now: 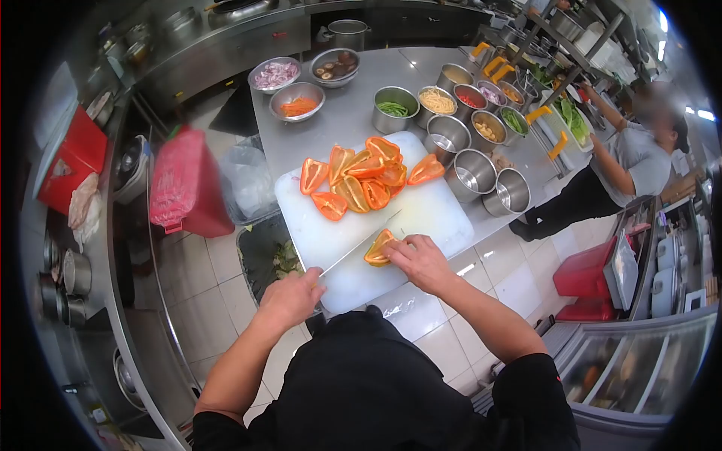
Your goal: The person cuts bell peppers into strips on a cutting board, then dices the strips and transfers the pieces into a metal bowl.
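My left hand (291,299) is closed round the handle of a kitchen knife (350,249), whose long thin blade reaches diagonally over the white cutting board (320,259). The fingertips of my right hand (423,263) grip a cut piece of orange bell pepper (375,249) against the board, close beside the blade. Behind the knife lies a heap of hollowed orange bell pepper pieces (364,179), several with their pale insides facing up. One single pepper piece (426,170) rests at the heap's right end.
Steel bowls hold sliced onion (275,74), carrot strips (299,106) and mushrooms (336,66). Steel pots (471,174) stand right of the board, several filled. A bin with scraps (280,259) and a red container (188,184) are left. Another person (639,154) works at right.
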The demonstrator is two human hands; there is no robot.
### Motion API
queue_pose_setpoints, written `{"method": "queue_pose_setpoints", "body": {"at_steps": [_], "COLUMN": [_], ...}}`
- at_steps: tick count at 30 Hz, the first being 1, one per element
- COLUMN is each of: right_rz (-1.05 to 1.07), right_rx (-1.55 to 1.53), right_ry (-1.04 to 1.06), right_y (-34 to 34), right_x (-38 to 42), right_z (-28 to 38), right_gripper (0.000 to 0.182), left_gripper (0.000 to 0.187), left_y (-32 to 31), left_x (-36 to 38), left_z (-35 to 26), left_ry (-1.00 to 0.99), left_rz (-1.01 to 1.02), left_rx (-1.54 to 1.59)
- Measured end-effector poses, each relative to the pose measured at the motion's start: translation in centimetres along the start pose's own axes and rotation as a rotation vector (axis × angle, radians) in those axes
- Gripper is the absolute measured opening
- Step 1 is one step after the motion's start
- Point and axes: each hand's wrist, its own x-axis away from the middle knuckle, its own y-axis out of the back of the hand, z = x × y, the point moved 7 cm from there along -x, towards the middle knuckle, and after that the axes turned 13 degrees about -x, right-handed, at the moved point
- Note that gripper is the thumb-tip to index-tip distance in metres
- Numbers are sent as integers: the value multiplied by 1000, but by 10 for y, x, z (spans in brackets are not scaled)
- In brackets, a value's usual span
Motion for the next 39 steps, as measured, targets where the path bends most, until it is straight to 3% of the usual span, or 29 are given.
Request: {"method": "queue_pose_setpoints", "body": {"at_steps": [6,12,15,21,30,33,36,39], "right_rz": [7,66,108,73,146,171,259,282], "right_rx": [84,-12,4,135,119,88,-10,-39], "right_ry": [-32,-201,-171,-23,-110,-118,-185,-185], "right_y": [13,-1,-10,-8,-8,-7,-5,-5], "right_x": [-5,-14,-19,-28,-29,-33,-36,-36], "right_z": [8,0,-6,-10,5,4,0,0], "right_gripper": [37,29,37,25,14,14,29,30], "left_gripper": [23,27,25,24,23,23,21,24], "left_y": [-6,-8,-5,-9,-5,5,11,-9], "left_x": [-3,5,2,-5,11,20,25,-1], "left_z": [-1,-2,-6,1,5,-8,-17,-18], "left_ry": [-12,5,2,-35,33,17,-17,-80], "left_rz": [-63,141,194,174,122,85,79,90], "left_rx": [-2,-32,10,34,-80,-96,-122,-59]}}
